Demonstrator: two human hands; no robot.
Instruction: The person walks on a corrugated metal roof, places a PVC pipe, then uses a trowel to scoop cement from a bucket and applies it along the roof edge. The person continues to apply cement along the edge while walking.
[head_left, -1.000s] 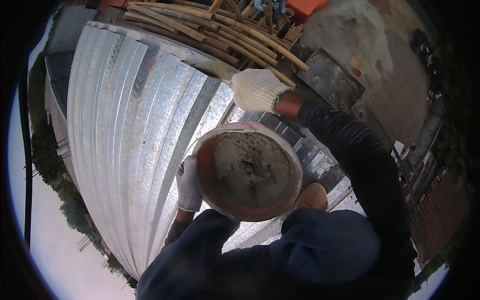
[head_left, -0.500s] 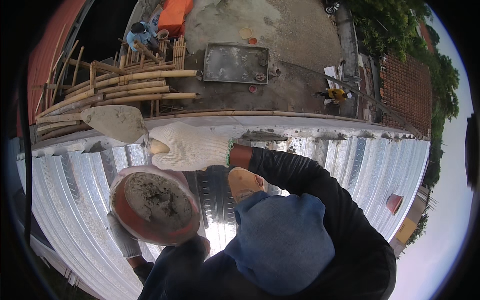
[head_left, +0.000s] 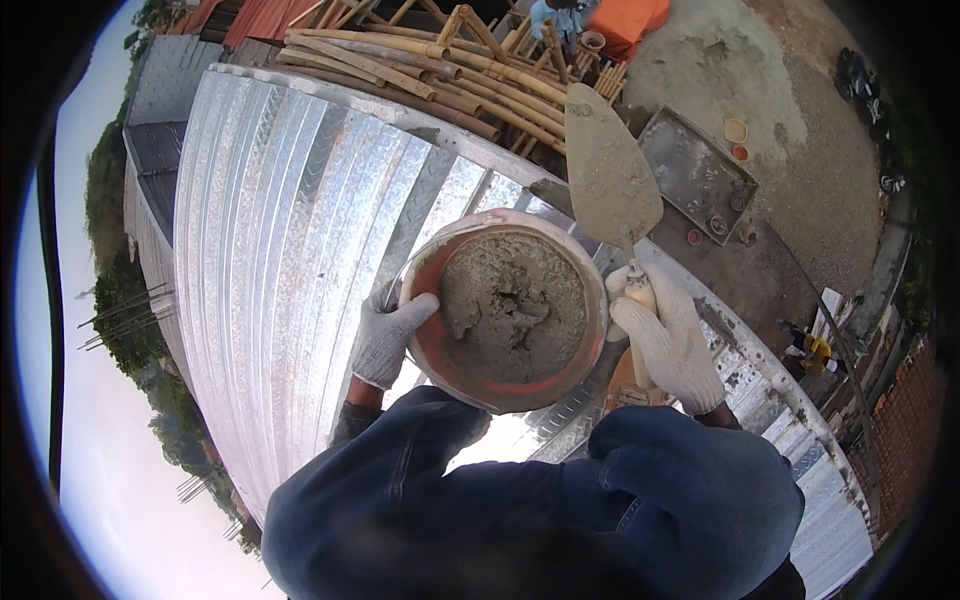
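A round reddish bucket [head_left: 425,335] full of wet grey mortar [head_left: 515,310] sits in front of my knees. My left hand [head_left: 388,335], in a white knitted glove, grips its left rim, thumb over the edge. In my right hand [head_left: 672,340], gloved the same way, is the wooden handle of a trowel [head_left: 612,185]. Its broad blade, coated with grey mortar, points away from me, beyond the bucket's far right side. The right fingers wrap the handle close to the bucket's right rim.
Corrugated metal roofing [head_left: 290,230] lies under me, bordered by a mortar-smeared wall edge [head_left: 480,150] with a drop beyond. Below are bamboo poles [head_left: 400,62], a mortar trough [head_left: 700,170], an orange tarp [head_left: 628,25] and two people, one in blue [head_left: 553,18], one in yellow [head_left: 816,352].
My view has swung left. The right hand has drawn the trowel back from the wall edge to the bucket's right side, its blade now pointing away. The left hand still holds the bucket.
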